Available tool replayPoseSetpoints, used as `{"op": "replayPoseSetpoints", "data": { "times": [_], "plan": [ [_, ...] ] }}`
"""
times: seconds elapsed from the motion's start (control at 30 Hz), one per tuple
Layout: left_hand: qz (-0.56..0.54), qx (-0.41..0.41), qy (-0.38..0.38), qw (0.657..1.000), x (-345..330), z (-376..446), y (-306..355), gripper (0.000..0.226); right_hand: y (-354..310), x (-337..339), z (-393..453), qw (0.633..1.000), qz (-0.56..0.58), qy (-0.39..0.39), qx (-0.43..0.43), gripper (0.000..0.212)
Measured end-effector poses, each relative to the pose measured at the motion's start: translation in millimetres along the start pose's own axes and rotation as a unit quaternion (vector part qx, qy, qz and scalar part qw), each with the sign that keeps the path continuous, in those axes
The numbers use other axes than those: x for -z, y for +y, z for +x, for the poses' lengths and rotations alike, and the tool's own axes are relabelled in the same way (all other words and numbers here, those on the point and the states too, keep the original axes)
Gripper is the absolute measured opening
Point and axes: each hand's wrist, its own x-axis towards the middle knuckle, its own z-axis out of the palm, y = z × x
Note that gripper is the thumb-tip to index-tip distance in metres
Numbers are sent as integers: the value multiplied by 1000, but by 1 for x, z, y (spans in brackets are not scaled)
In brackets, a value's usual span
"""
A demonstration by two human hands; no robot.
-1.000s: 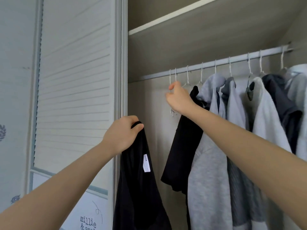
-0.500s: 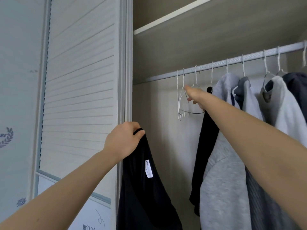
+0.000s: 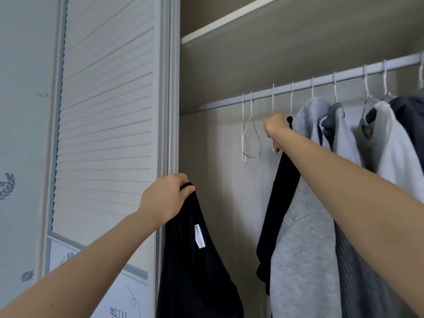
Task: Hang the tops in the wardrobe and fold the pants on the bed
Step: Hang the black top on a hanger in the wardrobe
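Observation:
My left hand grips a black top by its neckline; the top hangs down with a white label showing, just in front of the wardrobe's left edge. My right hand reaches up under the silver rail and is closed around an empty white wire hanger whose hook sits on the rail. Two more empty white hangers hang to its left. To the right hang a black top, grey hoodies and a white top.
A white louvred sliding door stands at the left, its frame right beside my left hand. A shelf runs above the rail. The wardrobe's back panel is bare between the held top and the hung clothes.
My right hand moved from the leftmost hangers to the third hanger and closed on it. The view shifted left and up. My left hand kept its hold on the black top.

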Motion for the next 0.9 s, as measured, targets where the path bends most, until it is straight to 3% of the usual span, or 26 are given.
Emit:
{"op": "replayPoseSetpoints", "data": {
  "times": [0.07,0.17,0.27,0.37,0.5,0.6,0.7,0.9],
  "plan": [
    [9,-6,2,1000,0,-1,-1,19,-6,10,-3,984,167,49,-24,26],
    [35,-25,15,999,-1,-5,-3,20,-9,16,-26,978,202,54,22,23],
    [115,-62,42,991,-1,-16,-7,24,-14,13,-65,956,289,44,26,38],
    [196,-103,60,973,-3,-27,-11,27,-12,14,-122,946,321,35,19,39],
    [183,-89,33,979,-8,-39,-17,26,2,14,-210,938,348,3,-7,21],
    [157,-58,20,986,-15,-43,-21,26,18,11,-266,937,350,-4,3,23],
    [129,-34,2,991,-24,-46,-22,24,34,14,-307,922,383,-60,-21,19],
    [134,13,-15,991,-40,-55,-19,27,60,51,-349,851,478,-196,-100,25]
  ]
}}
